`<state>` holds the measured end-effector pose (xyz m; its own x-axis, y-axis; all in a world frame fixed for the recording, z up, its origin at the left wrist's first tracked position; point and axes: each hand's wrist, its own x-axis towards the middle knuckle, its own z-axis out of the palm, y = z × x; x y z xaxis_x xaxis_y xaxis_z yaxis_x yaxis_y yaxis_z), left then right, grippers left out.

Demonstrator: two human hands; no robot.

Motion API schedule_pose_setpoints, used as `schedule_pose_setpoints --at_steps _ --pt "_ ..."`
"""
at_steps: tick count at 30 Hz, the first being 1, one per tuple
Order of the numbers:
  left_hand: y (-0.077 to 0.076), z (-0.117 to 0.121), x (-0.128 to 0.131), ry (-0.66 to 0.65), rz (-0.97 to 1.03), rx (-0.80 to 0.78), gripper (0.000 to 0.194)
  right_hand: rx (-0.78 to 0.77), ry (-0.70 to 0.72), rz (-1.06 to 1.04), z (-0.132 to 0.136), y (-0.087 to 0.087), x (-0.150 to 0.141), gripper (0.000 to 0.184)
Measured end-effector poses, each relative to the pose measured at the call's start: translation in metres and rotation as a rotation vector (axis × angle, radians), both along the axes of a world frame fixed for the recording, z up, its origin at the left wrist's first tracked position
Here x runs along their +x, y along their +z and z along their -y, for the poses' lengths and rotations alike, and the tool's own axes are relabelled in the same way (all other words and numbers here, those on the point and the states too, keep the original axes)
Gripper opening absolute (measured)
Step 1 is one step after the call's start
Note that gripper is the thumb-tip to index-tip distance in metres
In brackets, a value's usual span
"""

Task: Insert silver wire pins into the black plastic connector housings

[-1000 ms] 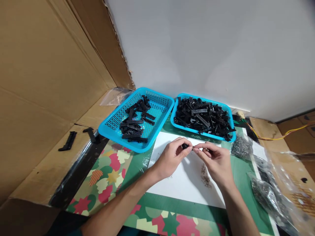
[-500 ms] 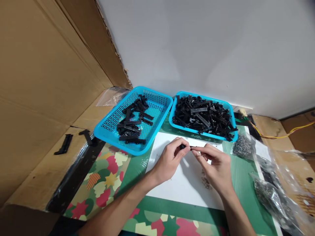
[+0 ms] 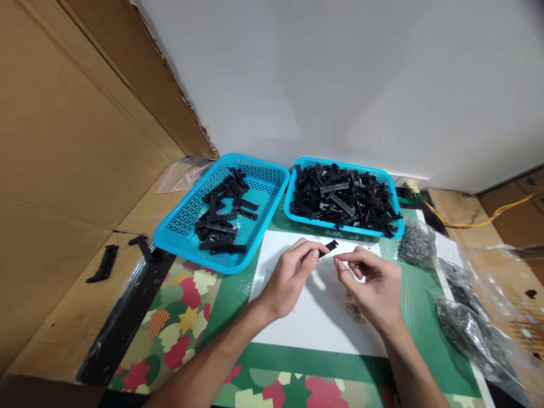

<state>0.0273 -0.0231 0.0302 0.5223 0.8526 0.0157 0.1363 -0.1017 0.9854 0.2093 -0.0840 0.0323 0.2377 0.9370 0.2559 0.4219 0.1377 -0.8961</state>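
My left hand (image 3: 291,275) pinches a small black plastic part (image 3: 330,247), its notched end sticking out past the fingertips toward the right. Close to that end is my right hand (image 3: 369,280), thumb and forefinger pressed together; whatever sits between them is too small to make out. Both hands hover over a white sheet (image 3: 317,323). Partly behind the right hand, a pile of tiny metal pieces (image 3: 355,310) lies on the sheet.
A blue basket (image 3: 159,238) at the left holds several black parts; another blue basket (image 3: 361,229) is heaped with them. Bags of small metal pieces (image 3: 415,245) lie at the right. Two loose black parts (image 3: 104,263) rest on cardboard at the left. Yellow wires (image 3: 471,224) run along the right.
The black part has turned in my left hand, so more of it shows, pointing up and right. My right fingertips have drawn slightly away from it. The view has shifted a little.
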Motion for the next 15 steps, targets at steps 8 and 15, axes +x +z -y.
schedule_pose_setpoints --at_steps 8,15 --pt "-0.0058 0.0007 0.0013 0.019 0.266 -0.202 0.033 0.335 0.030 0.263 0.0003 0.0058 -0.0071 0.018" --pt "-0.0043 -0.0009 0.0033 -0.021 0.267 -0.170 0.029 0.366 0.160 0.325 -0.0010 0.0045 -0.0064 0.019"
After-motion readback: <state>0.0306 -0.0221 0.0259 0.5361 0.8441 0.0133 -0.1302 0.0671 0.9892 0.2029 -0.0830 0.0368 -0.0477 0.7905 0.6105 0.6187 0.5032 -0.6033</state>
